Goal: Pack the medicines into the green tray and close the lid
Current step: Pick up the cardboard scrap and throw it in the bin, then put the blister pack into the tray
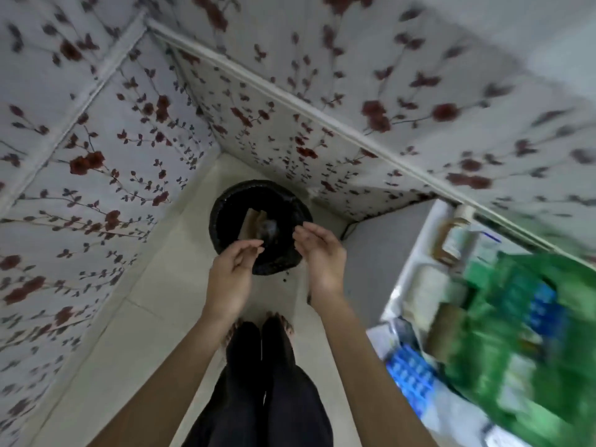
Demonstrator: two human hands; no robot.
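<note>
Both of my hands hover over a black bin (225,217) on the floor. My left hand (233,272) has its fingers loosely curled and apart, with nothing in it. My right hand (321,250) is likewise open and empty, at the bin's right rim. The green tray (516,343) lies blurred at the right on a white table (416,275), with green and blue medicine strips inside. A blue blister pack (409,375) rests on the table in front of it. No lid can be made out.
Inside the bin sit a brown cardboard piece (254,225) and a dark round object. Flower-patterned cloth walls (96,156) close in the left and back. My bare feet (261,324) stand on the pale floor tiles. A tape roll (450,240) lies on the table.
</note>
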